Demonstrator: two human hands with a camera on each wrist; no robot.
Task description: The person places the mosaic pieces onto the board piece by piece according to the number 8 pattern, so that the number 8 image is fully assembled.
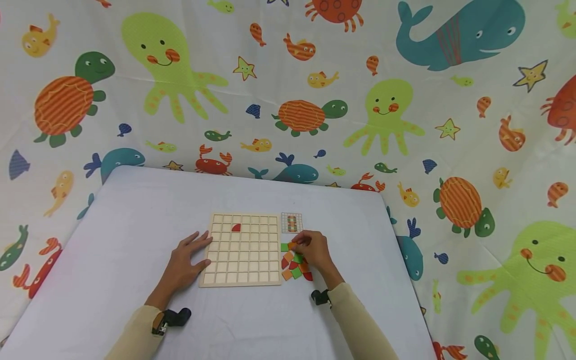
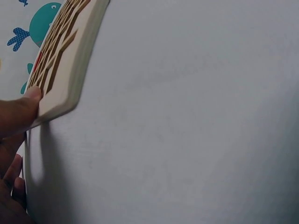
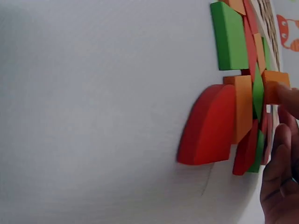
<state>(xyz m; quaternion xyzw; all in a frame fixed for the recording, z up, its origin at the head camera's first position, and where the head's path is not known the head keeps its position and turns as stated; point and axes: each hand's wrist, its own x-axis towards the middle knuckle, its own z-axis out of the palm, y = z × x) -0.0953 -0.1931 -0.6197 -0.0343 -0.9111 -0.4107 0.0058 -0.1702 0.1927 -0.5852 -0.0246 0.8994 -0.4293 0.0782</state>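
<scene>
A wooden grid board lies on the table, with one red quarter-circle block in a cell of its upper part. My left hand rests at the board's left edge, fingers spread and the thumb touching the frame. Over the heap of coloured blocks right of the board, my right hand pinches an orange square block. A red rounded block and a green square block lie in that heap, among several orange, green and red ones, some partly hidden by others.
Behind the heap, by the board's upper right corner, lies a small card printed with a grid and a coloured pattern. A white cloth covers the table. A curtain with sea animals hangs behind it.
</scene>
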